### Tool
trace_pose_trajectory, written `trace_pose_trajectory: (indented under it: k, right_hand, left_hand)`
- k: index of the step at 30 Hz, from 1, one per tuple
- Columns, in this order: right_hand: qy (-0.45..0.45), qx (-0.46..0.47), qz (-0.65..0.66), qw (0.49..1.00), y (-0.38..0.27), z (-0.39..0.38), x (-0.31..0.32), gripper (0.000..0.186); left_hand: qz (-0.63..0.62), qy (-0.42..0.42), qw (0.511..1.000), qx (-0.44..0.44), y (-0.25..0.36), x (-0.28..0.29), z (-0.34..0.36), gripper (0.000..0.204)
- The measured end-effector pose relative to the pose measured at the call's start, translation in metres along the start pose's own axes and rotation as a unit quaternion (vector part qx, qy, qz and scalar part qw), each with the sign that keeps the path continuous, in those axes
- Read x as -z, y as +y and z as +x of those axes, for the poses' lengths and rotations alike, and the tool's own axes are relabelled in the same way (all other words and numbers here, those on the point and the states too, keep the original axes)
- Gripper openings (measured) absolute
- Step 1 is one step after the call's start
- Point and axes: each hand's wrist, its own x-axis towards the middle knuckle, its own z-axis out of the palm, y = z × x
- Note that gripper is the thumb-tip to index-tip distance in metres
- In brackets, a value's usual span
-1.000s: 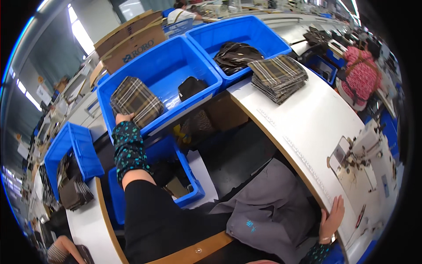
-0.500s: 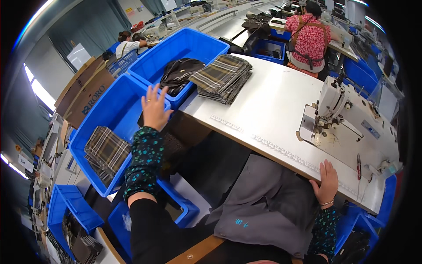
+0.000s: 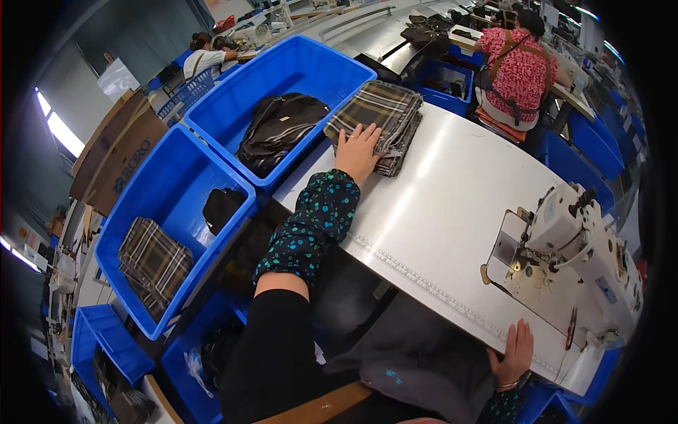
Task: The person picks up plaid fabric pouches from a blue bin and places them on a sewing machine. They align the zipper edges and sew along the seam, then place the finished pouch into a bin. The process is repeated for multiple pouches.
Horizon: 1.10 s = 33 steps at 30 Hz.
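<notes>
My left hand (image 3: 359, 152) lies with fingers outstretched on the near edge of a stack of plaid fabric pieces (image 3: 374, 109). The brown, black and white checked stack sits at the far left corner of the white sewing table (image 3: 438, 191). At the table's front edge, my right hand (image 3: 514, 353) rests flat with its fingers extended, holding nothing. A white sewing machine (image 3: 575, 244) stands beyond it to the right. Red-handled thread snips (image 3: 571, 328) lie on the table beside that hand.
Left of the table, a blue bin (image 3: 212, 116) holds dark and plaid fabric items (image 3: 282, 127). A nearer blue bin (image 3: 134, 205) contains another plaid stack (image 3: 157, 261) and a black piece (image 3: 223, 210). A ruler strip (image 3: 424, 279) runs along the table edge. A co-worker in red (image 3: 519, 74) sits beyond.
My left hand has moved right from above the blue bins onto the plaid stack. The right hand stays at the table edge. The view has shifted.
</notes>
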Motion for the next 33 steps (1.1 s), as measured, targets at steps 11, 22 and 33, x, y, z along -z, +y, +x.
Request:
trace_pose_trajectory:
  k: [11, 22, 33]
  right_hand:
    - [-0.003, 0.0, -0.014, 1.0, 0.002, -0.004, 0.001, 0.078]
    - [0.004, -0.005, 0.013, 1.0, -0.005, 0.005, 0.008, 0.076]
    - [0.055, 0.047, 0.26, 0.963, -0.056, 0.061, 0.031, 0.047]
  left_hand:
    - [-0.168, -0.108, 0.98, -0.005, -0.034, 0.042, 0.005, 0.075]
    - [-0.101, -0.1, 0.989, 0.043, -0.032, 0.037, 0.04, 0.028]
    - [-0.596, -0.401, 0.685, 0.122, 0.161, 0.049, -0.052, 0.027]
